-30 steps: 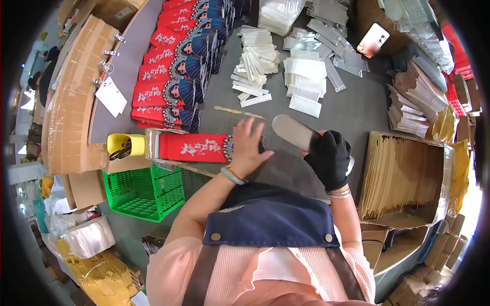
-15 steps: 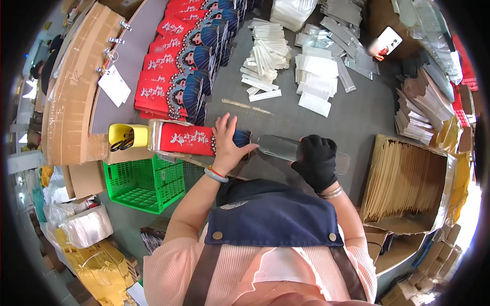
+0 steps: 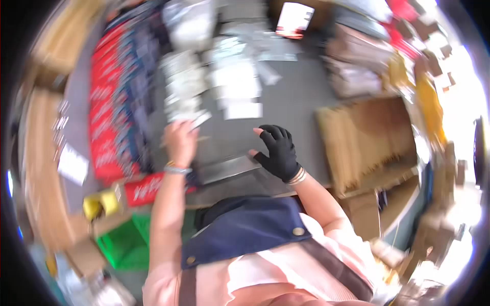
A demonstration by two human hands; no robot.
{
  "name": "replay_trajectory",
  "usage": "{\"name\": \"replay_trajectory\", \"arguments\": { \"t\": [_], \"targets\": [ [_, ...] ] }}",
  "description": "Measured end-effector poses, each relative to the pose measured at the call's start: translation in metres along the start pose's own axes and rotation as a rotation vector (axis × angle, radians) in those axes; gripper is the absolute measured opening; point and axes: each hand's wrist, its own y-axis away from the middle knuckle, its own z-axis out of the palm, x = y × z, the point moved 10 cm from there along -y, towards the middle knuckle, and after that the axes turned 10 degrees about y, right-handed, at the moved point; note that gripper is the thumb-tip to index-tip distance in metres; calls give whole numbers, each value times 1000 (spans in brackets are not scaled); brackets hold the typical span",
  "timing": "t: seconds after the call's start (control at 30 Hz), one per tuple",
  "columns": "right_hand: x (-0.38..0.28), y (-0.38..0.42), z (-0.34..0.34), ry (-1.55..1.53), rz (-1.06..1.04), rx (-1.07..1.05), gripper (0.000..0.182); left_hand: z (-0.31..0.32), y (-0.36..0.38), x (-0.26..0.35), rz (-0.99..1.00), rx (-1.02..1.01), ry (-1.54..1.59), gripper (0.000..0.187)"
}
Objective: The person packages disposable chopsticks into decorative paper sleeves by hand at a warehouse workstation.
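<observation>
My left hand (image 3: 181,143) is bare, with a bracelet at the wrist, and reaches forward to the near end of a pile of white strips (image 3: 185,92). Its fingertips overlap the lowest strips, and motion blurs the fingers. My right hand (image 3: 276,151), in a black fingerless glove, hovers over the grey table with thumb and forefinger apart, holding nothing. Just left of it a clear plastic sleeve (image 3: 229,169) lies flat near the table's front edge. A red printed packet (image 3: 145,189) lies at the front left, partly behind my left forearm.
Overlapping red and dark blue packets (image 3: 109,102) run along the left. White cards (image 3: 240,86) lie at the back centre, beside clear plastic pieces. A cardboard box (image 3: 375,145) packed with brown sheets stands right. A yellow holder (image 3: 101,205) and green crate (image 3: 125,242) are front left.
My left hand has left the red packet and moved forward to the white strips. My right hand has let go of the clear sleeve and lifted away. The whole view has turned and blurred.
</observation>
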Motion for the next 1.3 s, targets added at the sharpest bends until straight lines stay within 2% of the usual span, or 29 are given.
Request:
{"name": "replay_trajectory", "arguments": {
  "t": [0.1, 0.13, 0.17, 0.2, 0.23, 0.3, 0.4, 0.5, 0.6, 0.7, 0.9, 1.0, 1.3],
  "targets": [
    [112, 44, -83, 209, 367, 131, 45, 15, -12, -11, 20, -95, 46, 10],
    [161, 78, -112, 278, 542, 242, 41, 18, -8, -14, 74, -90, -23, 10],
    [206, 118, -140, 331, 701, 350, 37, 20, -7, -18, 33, -138, -51, 9],
    [234, 146, -175, 392, 738, 409, 30, 23, -4, -23, 49, -162, -147, 9],
    [265, 177, -202, 626, 755, 432, 26, 21, -4, -17, 60, -174, -183, 10],
    [305, 203, -247, 805, 1117, 122, 23, 16, -5, -11, 88, -149, -172, 10],
    [340, 211, -252, 933, 970, -192, 18, 18, -9, -11, -11, -188, 28, 8],
    [361, 215, -251, 767, 1094, -152, 14, 25, -9, -9, -98, -267, 128, 9],
    [386, 215, -231, 938, 921, -320, 17, 18, -8, -2, -105, -261, 190, 10],
    [419, 228, -216, 918, 933, -291, 15, 6, -8, 3, -120, -204, 204, 9],
    [401, 218, -218, 877, 983, -375, 17, -2, -10, 17, -98, -164, 210, 8],
    [402, 218, -218, 909, 921, -304, 14, -2, -9, 17, -99, -168, 198, 8],
    [410, 220, -219, 890, 916, -286, 13, -6, -3, 15, -121, -139, 220, 7]
  ]
}}
